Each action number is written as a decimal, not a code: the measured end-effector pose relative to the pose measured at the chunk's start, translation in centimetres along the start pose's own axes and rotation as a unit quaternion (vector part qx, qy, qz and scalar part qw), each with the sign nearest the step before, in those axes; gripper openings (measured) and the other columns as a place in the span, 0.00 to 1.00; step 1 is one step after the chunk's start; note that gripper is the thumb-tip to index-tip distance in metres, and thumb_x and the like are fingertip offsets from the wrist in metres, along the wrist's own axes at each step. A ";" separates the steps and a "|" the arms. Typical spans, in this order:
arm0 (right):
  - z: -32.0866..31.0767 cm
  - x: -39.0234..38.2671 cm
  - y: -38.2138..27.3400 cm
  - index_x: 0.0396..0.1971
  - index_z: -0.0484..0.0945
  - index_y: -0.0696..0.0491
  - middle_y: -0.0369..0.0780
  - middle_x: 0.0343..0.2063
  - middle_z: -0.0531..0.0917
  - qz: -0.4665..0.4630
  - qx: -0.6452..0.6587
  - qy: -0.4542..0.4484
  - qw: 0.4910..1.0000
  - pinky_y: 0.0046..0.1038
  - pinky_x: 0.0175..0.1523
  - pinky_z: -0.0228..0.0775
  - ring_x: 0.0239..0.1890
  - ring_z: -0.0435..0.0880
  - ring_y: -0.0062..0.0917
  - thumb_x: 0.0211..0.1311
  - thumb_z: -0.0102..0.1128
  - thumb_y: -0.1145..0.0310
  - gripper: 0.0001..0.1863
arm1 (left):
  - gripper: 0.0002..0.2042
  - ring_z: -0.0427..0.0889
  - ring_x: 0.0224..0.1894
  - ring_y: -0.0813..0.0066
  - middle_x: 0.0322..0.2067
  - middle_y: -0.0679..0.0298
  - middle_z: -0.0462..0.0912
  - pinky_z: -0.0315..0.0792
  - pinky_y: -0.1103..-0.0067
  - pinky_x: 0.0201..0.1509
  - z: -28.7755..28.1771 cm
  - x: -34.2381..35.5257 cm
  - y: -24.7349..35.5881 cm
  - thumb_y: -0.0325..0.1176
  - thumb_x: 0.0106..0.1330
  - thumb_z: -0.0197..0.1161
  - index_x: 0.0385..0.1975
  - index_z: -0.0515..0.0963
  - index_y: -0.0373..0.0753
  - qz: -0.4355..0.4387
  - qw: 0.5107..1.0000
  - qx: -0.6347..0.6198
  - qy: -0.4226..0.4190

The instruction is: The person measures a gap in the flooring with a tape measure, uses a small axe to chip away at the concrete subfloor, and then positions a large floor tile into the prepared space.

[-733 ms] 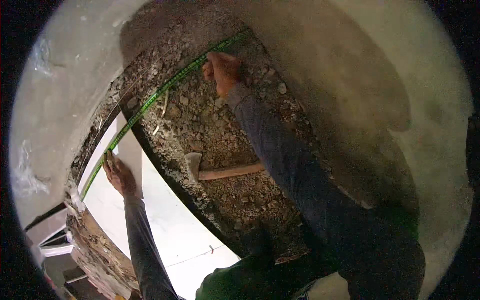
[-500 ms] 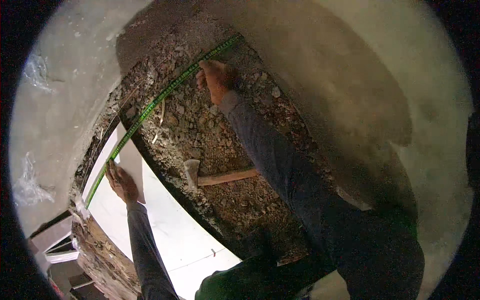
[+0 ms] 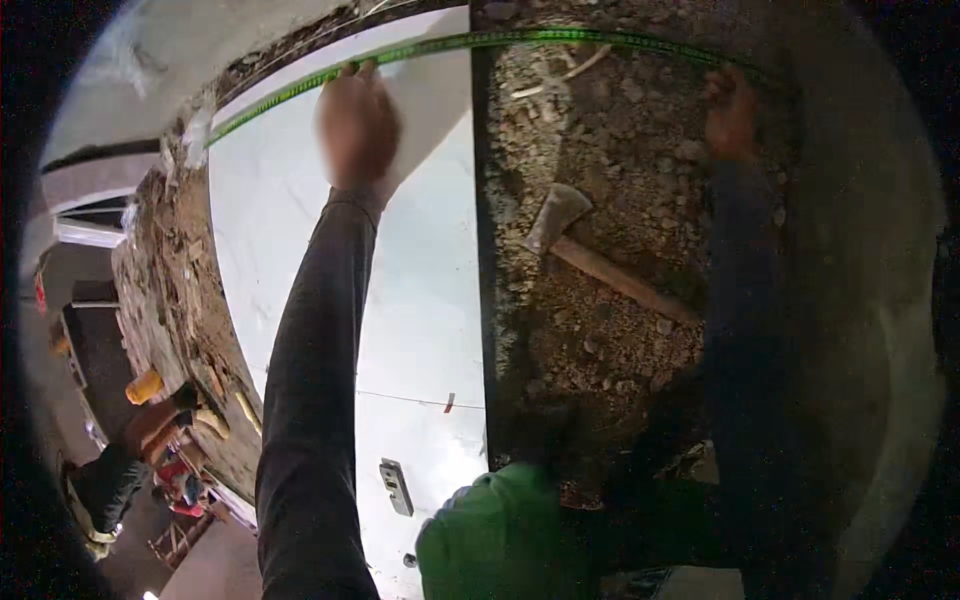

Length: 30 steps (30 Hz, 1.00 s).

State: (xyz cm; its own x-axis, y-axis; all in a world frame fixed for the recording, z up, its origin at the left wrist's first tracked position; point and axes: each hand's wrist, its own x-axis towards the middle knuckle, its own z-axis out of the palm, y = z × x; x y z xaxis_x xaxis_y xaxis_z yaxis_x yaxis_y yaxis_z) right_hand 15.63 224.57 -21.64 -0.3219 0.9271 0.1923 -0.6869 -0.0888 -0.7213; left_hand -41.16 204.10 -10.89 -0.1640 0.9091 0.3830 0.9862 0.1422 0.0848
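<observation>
A green tape-measure blade [image 3: 545, 36] stretches in an arc across white tiles [image 3: 290, 220] and onto a bed of rubble. My left hand [image 3: 360, 128], smeared by motion, is over the tiles with its fingertips closed at the blade's near edge. On the right, in shadow, my right hand [image 3: 733, 115] pinches the blade above the rubble. Between my arms lies a hammer [image 3: 560, 215] with a broad metal head and a wooden handle, touched by neither hand. The blade's right end fades into the dark.
Loose rubble [image 3: 620, 330] fills the strip right of the tile edge. On the near tile lies a small metal plate [image 3: 396, 487]. At the lower left another person's arm [image 3: 150, 435] reaches near a yellow container [image 3: 144, 387]. My green-clad knee [image 3: 490, 540] is close to the tiles.
The view has turned, so the blade now runs more level across the top. Both hands are still at the blade; my right hand appears farther right. The other person has come into view.
</observation>
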 end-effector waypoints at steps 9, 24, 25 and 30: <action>9.7 -2.3 0.5 0.59 0.74 0.60 0.47 0.46 0.76 -0.011 0.055 0.070 0.996 0.36 0.48 0.80 0.42 0.80 0.32 0.77 0.58 0.67 0.18 | 0.25 0.56 0.79 0.55 0.74 0.62 0.66 0.50 0.55 0.81 -0.4 -1.4 0.1 0.43 0.74 0.54 0.71 0.71 0.56 -0.034 0.998 -0.043 -0.001; 11.9 -1.9 0.3 0.59 0.72 0.62 0.46 0.43 0.77 0.064 -0.056 0.243 0.966 0.32 0.41 0.80 0.35 0.77 0.26 0.77 0.59 0.68 0.18 | 0.23 0.64 0.75 0.49 0.71 0.58 0.71 0.58 0.55 0.77 -0.8 -1.4 -0.1 0.41 0.78 0.50 0.71 0.71 0.50 -0.013 0.999 0.017 0.027; 13.0 -2.0 0.2 0.60 0.72 0.62 0.46 0.43 0.77 0.068 -0.076 0.255 0.962 0.31 0.41 0.80 0.35 0.77 0.26 0.77 0.59 0.68 0.19 | 0.23 0.64 0.75 0.49 0.71 0.58 0.71 0.58 0.55 0.78 -0.8 -1.4 -0.2 0.41 0.78 0.49 0.71 0.71 0.50 -0.018 0.999 0.021 0.020; 11.5 -2.2 -0.9 0.58 0.74 0.61 0.46 0.46 0.78 0.026 -0.031 0.155 0.987 0.31 0.42 0.81 0.36 0.78 0.26 0.77 0.58 0.67 0.17 | 0.22 0.64 0.75 0.50 0.71 0.59 0.71 0.57 0.56 0.78 -1.0 -1.2 0.3 0.41 0.78 0.49 0.70 0.72 0.49 -0.025 0.999 0.011 0.020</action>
State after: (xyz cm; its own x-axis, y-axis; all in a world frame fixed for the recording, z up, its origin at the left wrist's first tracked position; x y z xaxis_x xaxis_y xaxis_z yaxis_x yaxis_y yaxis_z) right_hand 9.45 218.44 -13.81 -0.1352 0.9894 -0.0520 -0.6305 -0.1264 -0.7658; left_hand -40.73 202.65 -10.36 -0.2136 0.8843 0.4153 0.9769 0.1959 0.0854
